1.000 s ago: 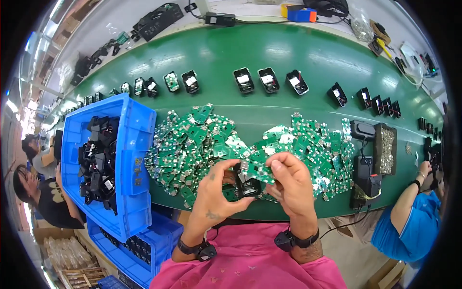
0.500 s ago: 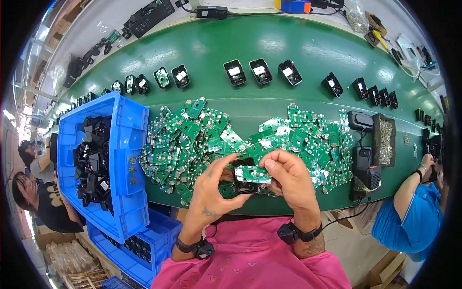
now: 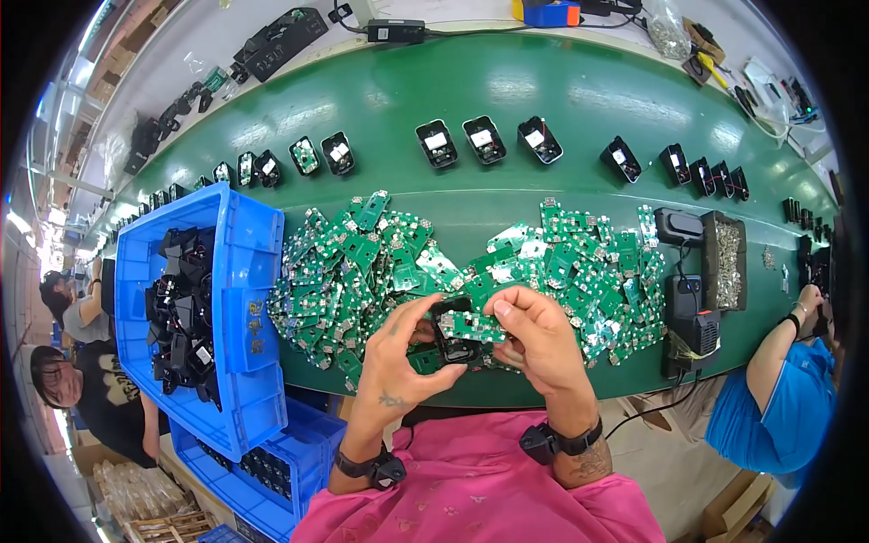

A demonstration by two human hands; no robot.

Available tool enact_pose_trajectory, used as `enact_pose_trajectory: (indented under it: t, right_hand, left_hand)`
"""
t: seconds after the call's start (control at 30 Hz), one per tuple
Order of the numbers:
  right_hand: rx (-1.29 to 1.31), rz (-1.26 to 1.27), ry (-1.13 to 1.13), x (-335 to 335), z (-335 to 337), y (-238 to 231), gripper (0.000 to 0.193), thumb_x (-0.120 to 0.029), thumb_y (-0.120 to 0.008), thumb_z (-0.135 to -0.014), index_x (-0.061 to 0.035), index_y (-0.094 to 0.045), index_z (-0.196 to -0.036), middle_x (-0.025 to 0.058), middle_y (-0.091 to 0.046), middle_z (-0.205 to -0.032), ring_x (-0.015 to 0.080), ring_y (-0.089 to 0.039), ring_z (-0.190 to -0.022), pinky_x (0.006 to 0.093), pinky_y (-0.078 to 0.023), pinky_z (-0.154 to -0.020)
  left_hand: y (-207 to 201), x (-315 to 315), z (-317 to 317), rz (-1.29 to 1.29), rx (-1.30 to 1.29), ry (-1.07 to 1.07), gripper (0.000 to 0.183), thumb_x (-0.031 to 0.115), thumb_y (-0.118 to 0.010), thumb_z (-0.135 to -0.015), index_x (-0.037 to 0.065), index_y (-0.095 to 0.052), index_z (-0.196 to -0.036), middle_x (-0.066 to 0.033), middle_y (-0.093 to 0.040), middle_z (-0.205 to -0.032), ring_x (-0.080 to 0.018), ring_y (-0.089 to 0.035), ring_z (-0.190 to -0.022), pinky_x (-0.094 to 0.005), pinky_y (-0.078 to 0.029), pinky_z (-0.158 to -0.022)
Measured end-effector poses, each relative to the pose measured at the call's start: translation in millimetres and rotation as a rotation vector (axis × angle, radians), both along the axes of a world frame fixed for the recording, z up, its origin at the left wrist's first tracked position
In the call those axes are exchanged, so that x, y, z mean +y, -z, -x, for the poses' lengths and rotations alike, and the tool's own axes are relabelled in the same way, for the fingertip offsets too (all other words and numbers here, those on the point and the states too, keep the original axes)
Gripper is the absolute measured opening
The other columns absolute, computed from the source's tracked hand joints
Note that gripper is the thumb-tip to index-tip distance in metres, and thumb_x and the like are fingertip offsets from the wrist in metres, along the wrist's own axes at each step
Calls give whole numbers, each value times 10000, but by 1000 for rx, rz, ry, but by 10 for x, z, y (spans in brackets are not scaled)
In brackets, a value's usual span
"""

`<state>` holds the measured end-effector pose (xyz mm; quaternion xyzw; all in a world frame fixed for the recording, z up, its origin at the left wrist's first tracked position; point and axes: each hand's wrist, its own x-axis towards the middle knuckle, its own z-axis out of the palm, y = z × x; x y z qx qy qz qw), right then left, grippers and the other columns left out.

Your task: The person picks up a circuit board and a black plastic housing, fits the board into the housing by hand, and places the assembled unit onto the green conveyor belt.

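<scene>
In my left hand (image 3: 398, 362) is a black plastic housing (image 3: 455, 353), gripped between thumb and fingers at the near side of the bench. My right hand (image 3: 536, 339) pinches the right end of a small green circuit board (image 3: 471, 326) between thumb and forefinger. That board lies across the housing's open top, its left end over the opening. Whether it touches the inside I cannot tell. Just beyond my hands spread two piles of loose circuit boards, a left pile (image 3: 348, 271) and a right pile (image 3: 588, 262).
A blue crate (image 3: 253, 308) of black housings stands at the left. Open black housings (image 3: 484, 140) line the green bench (image 3: 407, 90). At the right are a tray of small metal parts (image 3: 724, 262) and a black power tool (image 3: 692, 317). Co-workers sit on both sides.
The circuit board has tilted, its right end now lower, and shifted slightly over the housing with my right hand. The whole view has shifted a little. Both grips stay.
</scene>
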<state>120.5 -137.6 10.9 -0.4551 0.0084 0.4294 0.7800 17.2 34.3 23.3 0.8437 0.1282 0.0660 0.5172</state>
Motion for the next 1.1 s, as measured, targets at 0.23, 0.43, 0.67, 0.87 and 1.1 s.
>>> enact_pose_trajectory:
  t: [0.23,0.43,0.67,0.87,1.1]
  right_hand:
    - [-597,230,-81,17,96,20,101,-84,-575,-976,-10,-586,-1044,-31,-563,-714,37,-480,-564,217,-347,-491]
    - [-932,428,-42,41,76,-43,131,-30,-620,-923,13,-567,-1035,70,-606,-700,125,-547,-574,261,-408,-530]
    - [-730,338,144,97,268,-36,84,-54,-682,-886,28,-679,-903,35,-628,-705,73,-551,-576,253,-418,-503]
    - [-866,517,101,108,263,-113,102,-47,-685,-878,21,-709,-950,51,-656,-740,77,-610,-635,217,-478,-556]
    - [-997,350,319,173,395,55,88,-18,-683,-857,26,-701,-931,75,-636,-712,88,-562,-529,251,-417,-466]
  left_hand:
    - [65,-72,-7,505,31,-113,753,8,-799,-673,34,-488,-1359,-119,-570,-1219,-183,-670,-959,-291,-579,-783]
    - [125,-103,46,969,9,13,678,-54,-700,-807,65,-426,-1416,-82,-612,-1140,-115,-628,-887,-259,-533,-776]
    - [148,-255,24,499,-55,-109,578,-55,-638,-856,46,-465,-1398,-88,-671,-1075,-91,-631,-884,-246,-538,-732]
    - [200,-307,60,257,-81,-99,502,-60,-643,-850,38,-539,-1331,-136,-673,-1097,-115,-683,-673,-229,-556,-574]
    - [196,-336,22,531,-25,-152,527,-64,-620,-866,31,-489,-1368,-132,-667,-1097,-106,-679,-741,-225,-562,-597]
